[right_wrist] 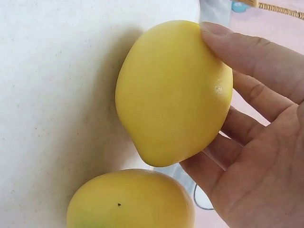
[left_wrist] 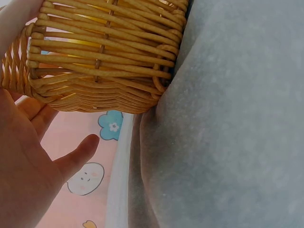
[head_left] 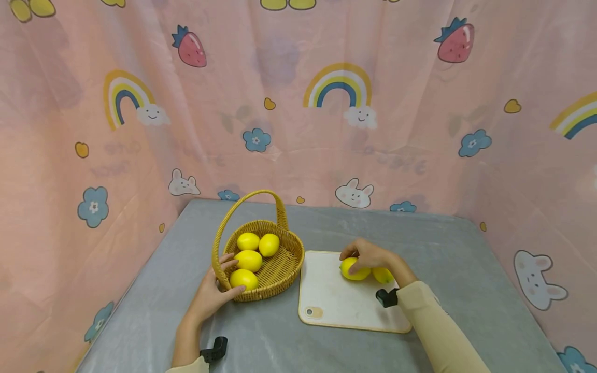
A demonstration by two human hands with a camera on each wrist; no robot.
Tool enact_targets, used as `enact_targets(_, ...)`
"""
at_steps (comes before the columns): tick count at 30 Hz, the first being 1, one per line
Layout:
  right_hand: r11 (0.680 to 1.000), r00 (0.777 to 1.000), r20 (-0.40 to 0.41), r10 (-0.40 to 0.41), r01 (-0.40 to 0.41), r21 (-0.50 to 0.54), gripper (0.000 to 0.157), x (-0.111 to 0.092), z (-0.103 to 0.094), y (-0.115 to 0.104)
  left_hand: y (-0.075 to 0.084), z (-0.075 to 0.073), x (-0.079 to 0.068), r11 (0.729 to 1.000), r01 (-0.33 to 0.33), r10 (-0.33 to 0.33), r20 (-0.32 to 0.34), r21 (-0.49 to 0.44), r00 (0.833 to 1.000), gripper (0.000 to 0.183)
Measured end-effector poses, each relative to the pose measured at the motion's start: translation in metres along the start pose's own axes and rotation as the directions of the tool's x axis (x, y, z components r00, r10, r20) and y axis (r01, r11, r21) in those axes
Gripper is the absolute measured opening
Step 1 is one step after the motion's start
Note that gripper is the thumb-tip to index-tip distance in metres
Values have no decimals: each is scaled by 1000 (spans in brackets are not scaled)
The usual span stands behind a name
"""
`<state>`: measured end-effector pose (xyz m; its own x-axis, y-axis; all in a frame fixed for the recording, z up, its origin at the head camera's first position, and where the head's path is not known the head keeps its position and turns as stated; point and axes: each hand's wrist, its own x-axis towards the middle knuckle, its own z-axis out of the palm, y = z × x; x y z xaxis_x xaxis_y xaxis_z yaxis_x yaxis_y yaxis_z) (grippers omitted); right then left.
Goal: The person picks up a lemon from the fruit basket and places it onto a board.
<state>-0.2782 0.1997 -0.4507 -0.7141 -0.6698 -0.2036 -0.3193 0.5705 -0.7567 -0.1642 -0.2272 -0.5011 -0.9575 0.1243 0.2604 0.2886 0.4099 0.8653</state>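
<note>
We note the right grip [head_left: 370, 256] pinching one lemon [right_wrist: 166, 95]; a second lemon [right_wrist: 128, 199] lies just beside, wrist-side, with the white board [head_left: 345, 305] beneath. We observe the left grip [head_left: 212, 290] loosely spread, touching the wicker basket [head_left: 275, 274]; four lemons [head_left: 249, 260] sit inside, one by its thumb.

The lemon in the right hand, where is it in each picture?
Head: right of the middle and below halfway, the lemon is under the right hand, over the white cutting board.
Left wrist: not in it.
Right wrist: big, a bit above the middle; it's the upper of two lemons.
Shared landmark: the pink curtain, also seen lower left in the left wrist view and upper right in the right wrist view.
</note>
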Motion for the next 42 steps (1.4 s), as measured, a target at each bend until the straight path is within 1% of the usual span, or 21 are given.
enact_targets(10, 1000, 1000, -20, 11, -12, -19, 38, 2, -1, 0, 1, -1, 0, 1000, 2, -2, -3, -6, 1000, 64)
enact_targets(17, 1000, 1000, -16, -16, 16, -12, 37, 3, -1, -1, 2, -2, -1, 1000, 1, -1, -4, -12, 1000, 65)
enact_targets(24, 1000, 999, -43, 17, -18, -6, 41, 3, -1, -7, 1, -3, -1, 1000, 18, -18, 1, -4, 1000, 65)
enact_targets(26, 1000, 999, -51, 10, -10, -9, 42, 3, -4, -9, 1, -2, -1, 1000, 17, -17, 2, -1, 1000, 65)
enact_targets(30, 999, 997, -64, -46, 44, -29, 43, 8, -10, -17, 3, -1, 0, 1000, -1, 1, 3, 2, 1000, 65)
enact_targets(34, 995, 993, -65, -101, 99, -34, 43, 19, -13, -29, 1, -1, -1, 1000, -24, 24, -1, -2, 1000, 64)
enact_targets(42, 984, 982, -60, -179, 178, -25, 36, 40, -14, -47, -3, 0, 0, 999, -38, 38, -5, 4, 999, 65)
